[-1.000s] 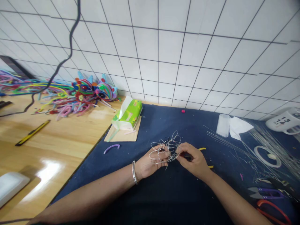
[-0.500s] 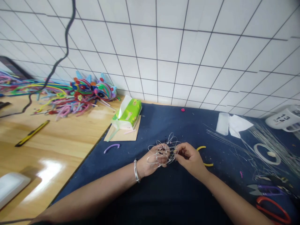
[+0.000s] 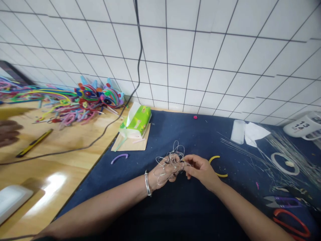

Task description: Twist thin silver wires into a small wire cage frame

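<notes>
The wire frame (image 3: 172, 163) lies across the fingers of the left hand (image 3: 160, 174), which holds it from below, while the right hand (image 3: 200, 169) pinches its right edge, its loops spreading up and leftward.

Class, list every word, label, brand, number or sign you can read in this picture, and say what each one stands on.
"13" above "14": on the white mug.
Small mark beside the "14" on the mug: too small to read.
Printing on the green tissue pack: too blurred to read.
</notes>
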`<state>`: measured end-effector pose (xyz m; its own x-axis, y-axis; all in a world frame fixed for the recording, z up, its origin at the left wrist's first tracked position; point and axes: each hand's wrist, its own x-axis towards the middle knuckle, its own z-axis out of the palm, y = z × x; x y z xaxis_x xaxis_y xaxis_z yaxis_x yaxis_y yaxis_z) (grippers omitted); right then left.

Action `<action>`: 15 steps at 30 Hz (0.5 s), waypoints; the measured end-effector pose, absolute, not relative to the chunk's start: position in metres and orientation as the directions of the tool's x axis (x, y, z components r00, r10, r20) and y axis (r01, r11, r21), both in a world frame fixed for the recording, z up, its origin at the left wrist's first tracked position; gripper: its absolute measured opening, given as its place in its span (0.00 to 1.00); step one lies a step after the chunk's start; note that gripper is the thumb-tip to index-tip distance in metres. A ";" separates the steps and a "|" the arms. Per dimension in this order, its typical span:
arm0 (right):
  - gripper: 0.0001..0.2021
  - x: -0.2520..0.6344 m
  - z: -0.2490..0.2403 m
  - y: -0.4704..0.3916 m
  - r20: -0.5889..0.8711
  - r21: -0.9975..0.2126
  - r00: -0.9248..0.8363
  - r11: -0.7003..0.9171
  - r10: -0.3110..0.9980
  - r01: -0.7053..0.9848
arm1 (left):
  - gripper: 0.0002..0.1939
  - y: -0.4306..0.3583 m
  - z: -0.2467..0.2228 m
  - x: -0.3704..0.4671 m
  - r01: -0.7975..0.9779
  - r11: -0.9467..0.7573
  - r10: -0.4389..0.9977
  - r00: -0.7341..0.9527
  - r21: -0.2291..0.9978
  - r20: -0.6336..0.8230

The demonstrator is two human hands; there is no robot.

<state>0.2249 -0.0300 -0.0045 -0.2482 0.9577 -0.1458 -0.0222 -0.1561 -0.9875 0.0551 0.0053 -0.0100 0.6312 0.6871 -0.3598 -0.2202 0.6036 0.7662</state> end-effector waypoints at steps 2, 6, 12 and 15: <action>0.14 0.226 -0.003 -0.029 -0.143 -0.989 -0.276 -0.151 0.951 -0.008 | 0.13 0.005 -0.013 0.055 -0.226 0.581 0.697 0.635 0.782 -0.334; 0.10 0.231 0.000 -0.026 -0.124 -0.992 -0.285 -0.112 0.950 0.060 | 0.14 0.005 -0.016 0.054 -0.215 0.562 0.697 0.643 0.799 -0.317; 0.08 0.239 -0.008 -0.021 -0.185 -0.978 -0.209 -0.200 0.960 -0.052 | 0.11 0.011 -0.011 0.052 -0.190 0.586 0.666 0.667 0.788 -0.335; 0.08 0.240 -0.013 -0.020 -0.204 -0.972 -0.181 -0.221 0.962 -0.080 | 0.11 0.014 -0.011 0.049 -0.184 0.554 0.704 0.625 0.812 -0.338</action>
<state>0.2398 -0.0196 -0.0131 -0.1812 0.9620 -0.2042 -0.0801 -0.2214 -0.9719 0.0494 0.0141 -0.0113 0.6251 0.7036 -0.3380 -0.1842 0.5537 0.8121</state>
